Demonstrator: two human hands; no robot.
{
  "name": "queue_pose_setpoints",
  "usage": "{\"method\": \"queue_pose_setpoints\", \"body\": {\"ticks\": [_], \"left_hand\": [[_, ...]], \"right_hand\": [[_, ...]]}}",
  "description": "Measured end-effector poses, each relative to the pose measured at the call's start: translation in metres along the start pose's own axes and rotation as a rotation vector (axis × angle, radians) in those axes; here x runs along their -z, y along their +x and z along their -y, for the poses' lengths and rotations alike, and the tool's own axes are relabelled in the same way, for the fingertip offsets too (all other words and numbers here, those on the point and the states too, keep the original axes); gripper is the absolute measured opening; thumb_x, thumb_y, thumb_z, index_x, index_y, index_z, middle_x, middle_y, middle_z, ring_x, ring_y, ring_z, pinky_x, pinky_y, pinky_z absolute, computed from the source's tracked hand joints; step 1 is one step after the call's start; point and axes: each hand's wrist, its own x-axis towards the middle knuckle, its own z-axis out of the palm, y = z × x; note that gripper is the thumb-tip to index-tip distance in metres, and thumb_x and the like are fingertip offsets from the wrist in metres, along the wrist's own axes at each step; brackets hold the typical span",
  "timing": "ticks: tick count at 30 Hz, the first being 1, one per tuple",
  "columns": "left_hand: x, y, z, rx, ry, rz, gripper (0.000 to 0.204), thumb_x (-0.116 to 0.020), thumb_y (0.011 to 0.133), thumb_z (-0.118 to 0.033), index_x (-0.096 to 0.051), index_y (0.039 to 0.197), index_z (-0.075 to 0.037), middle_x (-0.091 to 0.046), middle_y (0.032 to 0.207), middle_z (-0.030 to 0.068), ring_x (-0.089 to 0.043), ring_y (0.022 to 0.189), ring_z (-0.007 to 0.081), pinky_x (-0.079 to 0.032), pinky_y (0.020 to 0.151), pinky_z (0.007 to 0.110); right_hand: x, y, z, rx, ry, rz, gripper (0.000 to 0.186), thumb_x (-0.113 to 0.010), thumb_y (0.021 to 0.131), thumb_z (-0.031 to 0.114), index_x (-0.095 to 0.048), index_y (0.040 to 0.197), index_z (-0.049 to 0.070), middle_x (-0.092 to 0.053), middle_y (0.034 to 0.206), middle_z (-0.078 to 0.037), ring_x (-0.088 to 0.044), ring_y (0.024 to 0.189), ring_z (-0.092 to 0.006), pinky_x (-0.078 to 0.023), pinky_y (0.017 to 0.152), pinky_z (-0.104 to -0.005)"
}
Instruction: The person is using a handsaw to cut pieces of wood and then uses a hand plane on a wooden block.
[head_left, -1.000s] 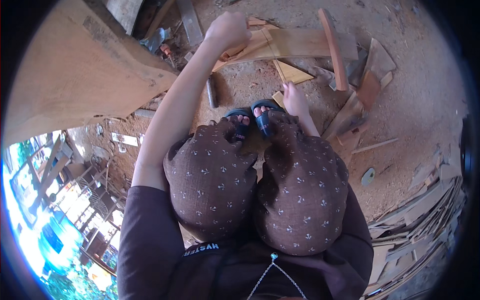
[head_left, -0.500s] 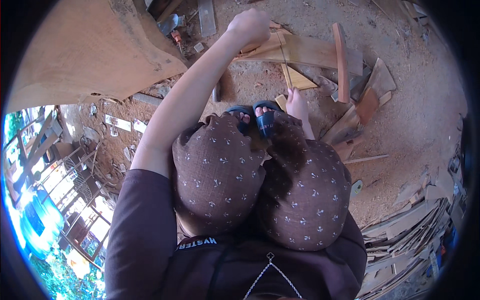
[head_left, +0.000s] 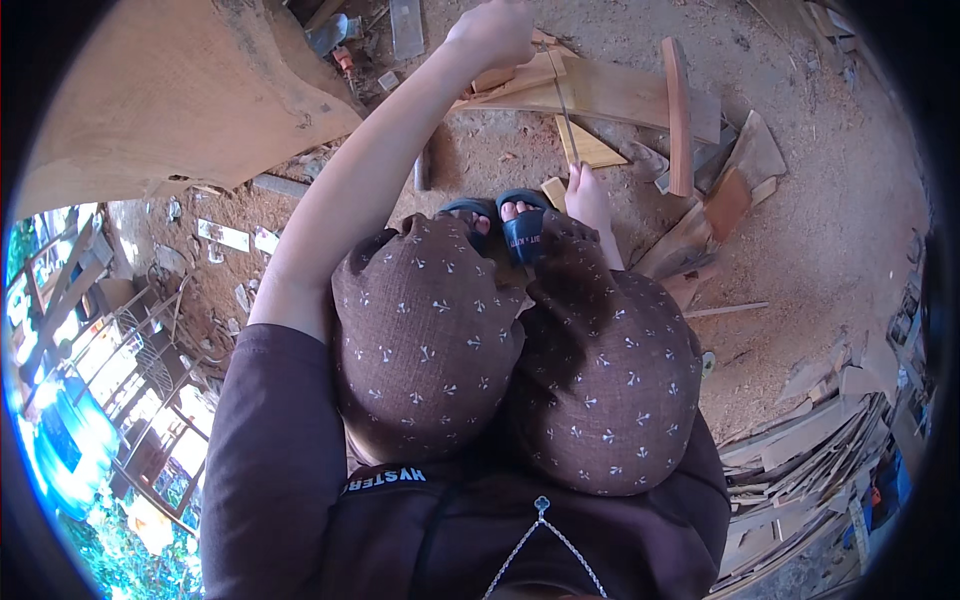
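Note:
My left hand [head_left: 492,32] is closed at the upper end of a thin strip [head_left: 563,108], over a long pale board [head_left: 630,90]. My right hand [head_left: 586,195] pinches the strip's lower end, just beyond my right knee. The strip runs across the board and a triangular yellow wood piece [head_left: 590,148]. A reddish wooden bar [head_left: 678,120] lies across the board's right part. Behind my right hand is a small wood block [head_left: 555,190]. My sandalled feet [head_left: 520,228] are between the knees and the boards.
A large plywood sheet [head_left: 190,100] occupies the upper left. Wood offcuts [head_left: 730,200] and scraps lie on the dusty floor. Stacked thin boards [head_left: 800,470] fill the lower right. A metal frame [head_left: 140,370] stands in bright light at the left edge.
My left hand has moved up and to the right over the last second. My right hand has shifted slightly, still at the strip's lower end. The view has shifted a little.

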Motion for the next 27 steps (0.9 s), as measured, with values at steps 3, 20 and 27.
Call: {"method": "queue_pose_setpoints", "body": {"ticks": [3, 20, 27], "left_hand": [[-0.005, -0.001, -0.001, -0.051, 0.037, -0.013, 0.024, -0.053, 0.076, -0.013, -0.069, 0.085, 0.002, -0.067, 0.084, 0.0265, -0.068, 0.085, 0.0375, -0.056, 0.074, 0.044], [-0.009, 0.002, 0.0, -0.02, 0.04, -0.014, 0.022, -0.054, 0.076, -0.013, -0.069, 0.084, 0.002, -0.067, 0.084, 0.0259, -0.068, 0.083, 0.0369, -0.056, 0.073, 0.044], [-0.008, 0.001, -0.004, -0.025, 0.027, -0.066, 0.022, -0.055, 0.076, -0.014, -0.069, 0.083, 0.002, -0.067, 0.082, 0.0264, -0.068, 0.083, 0.0376, -0.056, 0.073, 0.045]], "right_hand": [[-0.003, 0.011, 0.003, 0.005, 0.065, 0.038, 0.032, -0.042, 0.098, 0.031, -0.055, 0.095, 0.002, -0.062, 0.08, -0.028, -0.059, 0.08, -0.0484, -0.046, 0.067, -0.0571], [0.0, 0.029, 0.019, -0.057, 0.015, 0.089, 0.034, -0.038, 0.099, 0.032, -0.056, 0.099, 0.003, -0.063, 0.085, -0.028, -0.06, 0.084, -0.0476, -0.046, 0.072, -0.0564], [0.0, 0.049, 0.026, -0.02, -0.023, 0.081, 0.034, -0.039, 0.099, 0.032, -0.056, 0.099, 0.002, -0.062, 0.083, -0.029, -0.06, 0.083, -0.0475, -0.047, 0.072, -0.0561]]}}
